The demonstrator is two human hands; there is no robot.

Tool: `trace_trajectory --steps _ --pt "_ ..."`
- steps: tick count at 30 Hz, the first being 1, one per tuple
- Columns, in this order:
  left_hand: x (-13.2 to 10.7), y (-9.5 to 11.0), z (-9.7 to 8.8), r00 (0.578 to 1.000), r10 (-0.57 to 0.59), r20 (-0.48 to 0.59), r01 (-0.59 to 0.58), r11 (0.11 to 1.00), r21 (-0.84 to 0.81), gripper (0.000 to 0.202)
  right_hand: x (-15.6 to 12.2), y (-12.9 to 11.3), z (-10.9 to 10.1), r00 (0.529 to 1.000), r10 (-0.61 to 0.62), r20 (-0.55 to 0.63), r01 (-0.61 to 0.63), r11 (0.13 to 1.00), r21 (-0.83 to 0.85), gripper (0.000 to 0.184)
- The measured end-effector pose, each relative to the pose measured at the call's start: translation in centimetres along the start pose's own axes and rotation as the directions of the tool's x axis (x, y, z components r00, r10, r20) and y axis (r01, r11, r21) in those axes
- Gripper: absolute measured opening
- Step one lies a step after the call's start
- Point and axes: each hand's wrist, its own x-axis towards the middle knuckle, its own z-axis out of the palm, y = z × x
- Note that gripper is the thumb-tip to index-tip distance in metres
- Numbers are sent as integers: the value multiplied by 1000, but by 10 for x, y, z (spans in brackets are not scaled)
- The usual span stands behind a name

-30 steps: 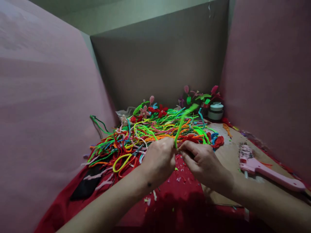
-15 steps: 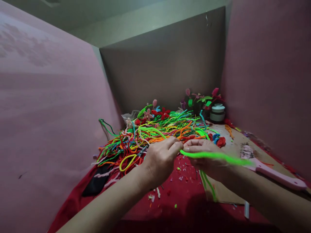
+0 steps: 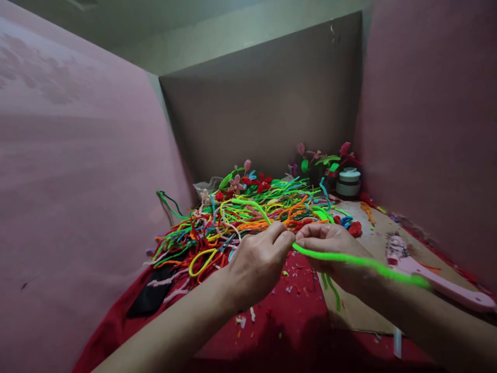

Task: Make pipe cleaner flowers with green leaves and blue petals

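Pinching a fuzzy green stem (image 3: 342,257) between them, the left hand (image 3: 259,259) and right hand (image 3: 337,243) nearly touch, its length crossing the right wrist. Ahead sprawls a tangled heap (image 3: 256,210) of fuzzy strands; below lies scrap-strewn red cloth (image 3: 287,326), between pink walls (image 3: 430,124).

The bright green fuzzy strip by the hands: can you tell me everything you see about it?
It's a bright green pipe cleaner, long, thin and soft-looking. It emerges from the left hand, right beside the right hand. From there it slopes gently down to the right, almost straight, in front of that hand and forearm; whether it touches them isn't clear. Its far end is blurred.
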Motion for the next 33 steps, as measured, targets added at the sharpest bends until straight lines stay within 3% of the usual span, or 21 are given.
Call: trace_trajectory --steps 5,8,10,13,14,16,18,20,27,31,33 --pt "5 3 1 981 -178 73 188 968 -167 16 -1 1 1 995 -99 -24 93 978 -189 17" --pt "13 4 -1 911 -353 214 411 809 -420 14 -3 3 0 974 -226 1 205 882 -424 12" --pt "18 3 -4 793 -451 409 609 567 -555 14 -6 5 1 934 -356 43 306 730 -611 13" --pt "24 -1 -7 593 -466 657 790 177 -588 21 -12 9 2 812 -551 193 439 358 -824 13" --pt "25 -2 -8 558 -446 700 806 91 -585 23 -14 10 3 763 -592 261 463 218 -859 14" --pt "25 -6 -9 538 -407 738 810 9 -586 24 -15 13 3 686 -618 384 482 -9 -876 18" --pt "25 -8 -11 524 -393 756 826 17 -564 20 -16 16 4 668 -604 436 477 -102 -873 22" --pt "24 -8 -14 523 -421 741 838 96 -537 18 -15 17 3 686 -593 421 475 -73 -877 21" --pt "27 -3 -27 613 -445 653 790 366 -493 18 -16 3 5 779 -578 242 474 291 -831 10" --pt "21 -9 -37 762 -369 532 624 638 -451 9 -14 -4 5 911 -413 0 308 681 -664 13" --pt "13 -14 -43 821 -389 419 543 758 -360 9 -13 -7 5 942 -320 -105 215 813 -542 14"
